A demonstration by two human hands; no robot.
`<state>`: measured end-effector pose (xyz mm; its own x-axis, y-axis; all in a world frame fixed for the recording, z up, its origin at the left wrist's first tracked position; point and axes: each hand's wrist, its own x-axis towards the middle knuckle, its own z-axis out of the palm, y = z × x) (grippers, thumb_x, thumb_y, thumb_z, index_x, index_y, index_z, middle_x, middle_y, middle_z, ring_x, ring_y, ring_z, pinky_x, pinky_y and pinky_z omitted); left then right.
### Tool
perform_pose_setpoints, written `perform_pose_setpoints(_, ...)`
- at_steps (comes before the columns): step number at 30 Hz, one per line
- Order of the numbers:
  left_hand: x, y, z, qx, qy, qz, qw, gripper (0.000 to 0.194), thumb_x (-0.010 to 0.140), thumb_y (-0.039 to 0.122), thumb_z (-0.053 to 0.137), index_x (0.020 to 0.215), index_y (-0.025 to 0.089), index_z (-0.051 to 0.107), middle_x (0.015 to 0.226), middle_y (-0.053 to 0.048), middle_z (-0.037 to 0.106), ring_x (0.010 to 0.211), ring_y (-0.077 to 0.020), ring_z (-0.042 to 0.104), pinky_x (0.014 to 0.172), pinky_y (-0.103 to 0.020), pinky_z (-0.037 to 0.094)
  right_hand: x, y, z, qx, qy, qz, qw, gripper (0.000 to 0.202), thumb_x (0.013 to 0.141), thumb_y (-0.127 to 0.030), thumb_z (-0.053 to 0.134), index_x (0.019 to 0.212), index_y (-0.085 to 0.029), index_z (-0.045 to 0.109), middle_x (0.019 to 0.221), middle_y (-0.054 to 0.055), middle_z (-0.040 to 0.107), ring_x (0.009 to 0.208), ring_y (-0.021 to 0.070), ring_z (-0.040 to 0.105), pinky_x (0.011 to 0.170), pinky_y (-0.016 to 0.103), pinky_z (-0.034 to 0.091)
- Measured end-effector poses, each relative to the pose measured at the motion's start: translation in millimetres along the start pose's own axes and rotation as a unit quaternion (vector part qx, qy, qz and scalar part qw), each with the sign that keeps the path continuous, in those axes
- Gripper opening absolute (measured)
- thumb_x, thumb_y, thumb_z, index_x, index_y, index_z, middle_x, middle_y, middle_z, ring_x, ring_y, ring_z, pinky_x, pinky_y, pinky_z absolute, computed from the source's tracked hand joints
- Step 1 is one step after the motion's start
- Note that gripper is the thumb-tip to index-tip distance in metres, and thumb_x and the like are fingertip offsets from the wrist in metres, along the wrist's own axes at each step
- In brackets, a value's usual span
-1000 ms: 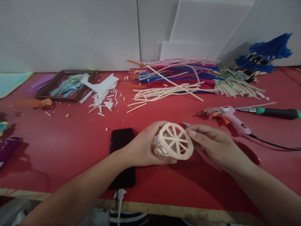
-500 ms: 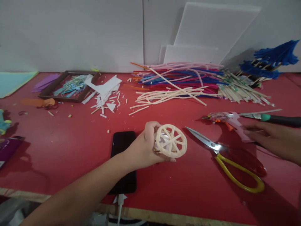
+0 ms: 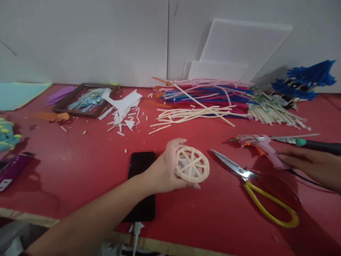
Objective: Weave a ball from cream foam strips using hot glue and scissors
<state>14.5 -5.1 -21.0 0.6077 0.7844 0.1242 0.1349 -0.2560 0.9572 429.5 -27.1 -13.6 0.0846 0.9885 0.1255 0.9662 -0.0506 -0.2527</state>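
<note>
One cream spoked wheel piece (image 3: 193,164), we logged, was left of the yellow-handled scissors (image 3: 241,171), near their blade tips. We had the left hand (image 3: 170,169) closed around it, fingers curled about its side, spokes turned toward the camera; the hand hid most of the body behind them. We marked the right hand (image 3: 314,165) behind and right of the scissors, fingers over the handle of the pink glue gun (image 3: 269,147); whether they gripped it or only rested there, we couldn't tell. That gun lay just behind the scissors, a black-and-green-handled tool (image 3: 317,145) farther back. We noted a black smartphone (image 3: 141,163) well left of the scissors, with a white cable (image 3: 136,234) at its near end. Well behind the scissors we saw coloured stems (image 3: 202,93) and cream stems (image 3: 197,113); back-left of them, white scraps (image 3: 125,101) and a brown frame (image 3: 76,112) holding pale shreds (image 3: 86,100). All lay on the red tabletop (image 3: 213,220).
</note>
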Motion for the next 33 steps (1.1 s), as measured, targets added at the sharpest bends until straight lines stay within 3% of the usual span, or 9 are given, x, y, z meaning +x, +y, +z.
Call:
perform_pose_setpoints(4,1,0,-3.1,0.0,-0.01,-0.001,1.0,0.115,0.058,0.05,0.095,0.142,0.02,0.022,0.134,-0.021,0.057,0.126,-0.0379,0.062,0.111,-0.054,0.049,-10,-60,3,0.019,0.148,0.042,0.988,0.012,0.074,-0.037,0.061,0.079,-0.03,0.07,0.083,0.016,0.073,0.088,0.0364,0.069,0.067,0.049,0.053)
perform_pose_setpoints(6,2,1,-5.7,0.021,-0.023,0.004,0.999,0.116,0.058,0.054,0.094,0.143,0.019,0.023,0.141,-0.024,0.05,0.135,-0.0398,0.055,0.115,-0.055,0.046,-14,-102,6,0.05,0.242,-0.042,0.968,0.019,0.088,-0.035,0.054,0.098,-0.027,0.068,0.102,0.016,0.074,0.105,0.0332,0.067,0.089,0.051,0.053)
perform_pose_setpoints(9,1,1,-7.9,0.061,-0.037,0.021,0.997,0.111,0.061,0.051,0.093,0.144,0.019,0.026,0.146,-0.024,0.045,0.14,-0.04,0.051,0.118,-0.055,0.042,2,-160,13,0.067,0.183,-0.192,0.962,0.021,0.095,-0.035,0.05,0.101,-0.025,0.068,0.098,0.01,0.075,0.098,0.0268,0.07,0.089,0.044,0.055)
perform_pose_setpoints(15,0,-3,-3.5,0.038,-0.06,0.042,0.997,0.105,0.067,0.026,0.088,0.147,0.021,0.019,0.135,-0.021,0.058,0.12,-0.0328,0.067,0.102,-0.047,0.055,91,-224,46,0.014,0.001,-0.248,0.969,0.017,0.097,-0.025,0.056,0.103,-0.017,0.07,0.106,0.009,0.073,0.101,0.021,0.068,0.094,0.04,0.055)
perform_pose_setpoints(19,3,0,-2.6,0.004,-0.064,0.053,0.997,0.109,0.065,0.026,0.09,0.148,0.021,0.02,0.135,-0.021,0.06,0.116,-0.0313,0.069,0.101,-0.047,0.055,124,-251,64,-0.041,-0.088,-0.255,0.962,0.04,0.096,-0.041,0.063,0.129,-0.019,0.06,0.13,0.01,0.063,0.11,0.0228,0.065,0.092,0.046,0.057)
perform_pose_setpoints(25,4,7,-6.8,0.001,-0.051,0.011,0.999,0.095,0.056,0.036,0.097,0.134,0.022,0.045,0.136,-0.016,0.061,0.128,-0.0349,0.06,0.111,-0.05,0.047,124,-262,56,-0.097,-0.111,-0.234,0.961,0.039,0.096,-0.04,0.063,0.129,-0.019,0.06,0.131,0.01,0.062,0.111,0.023,0.065,0.092,0.046,0.057)
perform_pose_setpoints(28,5,9,-8.6,0.019,-0.035,-0.014,0.999,0.095,0.049,0.043,0.099,0.127,0.022,0.051,0.13,-0.014,0.062,0.125,-0.0359,0.059,0.111,-0.052,0.044,124,-262,43,-0.112,-0.091,-0.232,0.962,0.039,0.097,-0.039,0.062,0.129,-0.018,0.06,0.129,0.01,0.064,0.109,0.023,0.065,0.091,0.046,0.057)
perform_pose_setpoints(30,5,11,-9.4,0.047,-0.028,-0.024,0.998,0.093,0.047,0.046,0.099,0.123,0.02,0.053,0.127,-0.013,0.062,0.122,-0.0361,0.058,0.11,-0.053,0.045,122,-263,28,-0.115,-0.069,-0.249,0.959,0.029,0.101,-0.027,0.053,0.127,-0.019,0.062,0.126,0.011,0.065,0.113,0.0245,0.064,0.093,0.042,0.055)
perform_pose_setpoints(33,5,14,-9.7,0.09,-0.032,-0.041,0.995,0.089,0.045,0.047,0.099,0.117,0.018,0.056,0.121,-0.013,0.062,0.118,-0.0358,0.058,0.105,-0.052,0.048,110,-267,-7,-0.107,-0.028,-0.284,0.952,0.042,0.1,-0.012,0.038,0.134,-0.021,0.061,0.131,0.014,0.063,0.122,0.0287,0.06,0.094,0.039,0.049)
